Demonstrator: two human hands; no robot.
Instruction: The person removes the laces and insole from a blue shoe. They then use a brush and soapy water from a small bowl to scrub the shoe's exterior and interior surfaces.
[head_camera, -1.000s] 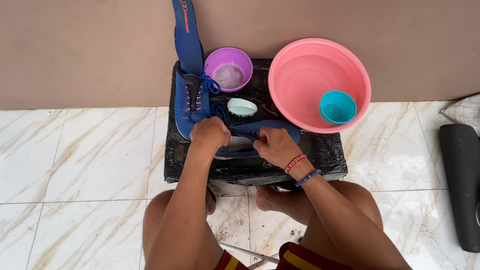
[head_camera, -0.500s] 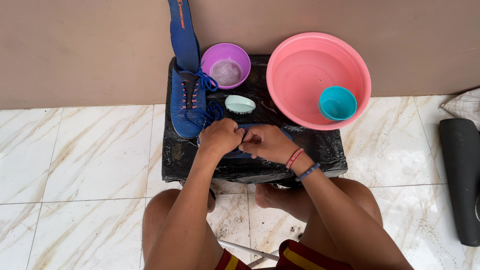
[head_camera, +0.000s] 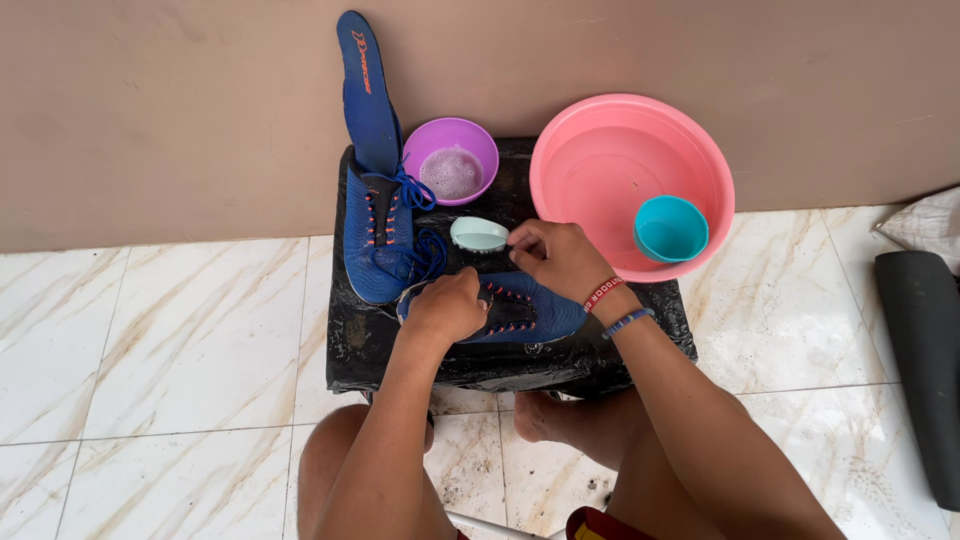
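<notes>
Two blue shoes: one (head_camera: 520, 308) lying across black stand (head_camera: 350, 335), pinned under my left hand (head_camera: 447, 305), fingers curled on it. Second shoe (head_camera: 378, 240) just beside. My right hand (head_camera: 556, 258) pinching mint brush (head_camera: 480, 234). One insole (head_camera: 366, 90) against wall. Two bowls: purple (head_camera: 452, 158), pink (head_camera: 632, 180) holding one teal cup (head_camera: 670, 228).

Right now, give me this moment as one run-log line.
left hand: holding shoe | right hand: on brush | second shoe, insole, bowl, basin, cup
</notes>
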